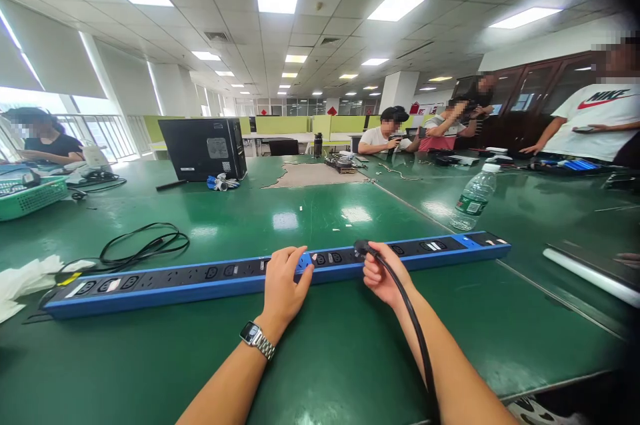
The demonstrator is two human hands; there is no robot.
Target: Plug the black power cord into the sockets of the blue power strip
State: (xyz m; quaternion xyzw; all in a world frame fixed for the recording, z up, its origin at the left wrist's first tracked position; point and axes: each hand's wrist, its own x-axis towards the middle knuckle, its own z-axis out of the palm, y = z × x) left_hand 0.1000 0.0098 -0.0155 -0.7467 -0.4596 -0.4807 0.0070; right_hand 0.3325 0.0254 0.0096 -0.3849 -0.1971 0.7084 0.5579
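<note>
Black cord (416, 326) rises from the bottom edge of the frame to a plug (362, 249), which the right hand (383, 272) pinches between thumb and bent fingers, right over the power strip (345, 270) — whether the two touch, I can't make out. That strip stretches, blue-edged, across the middle of the frame on the green worktop (325, 358). Left of the plug, the left hand (287, 278) rests on it palm-down, fingers loosely spread, thumb apart, gripping nothing that I can see.

As I judge it, the work is early: one plug is in hand, none looks seated in the outlets (330, 258) in sight, and what else is left I can't tell.

Counting: one strip, one plug, one held cord, one wristwatch (257, 338), one water bottle (473, 202) right of centre, one computer case (200, 152) upper left, one loose cord (163, 233) at left — the outlets are too small to count surely.
</note>
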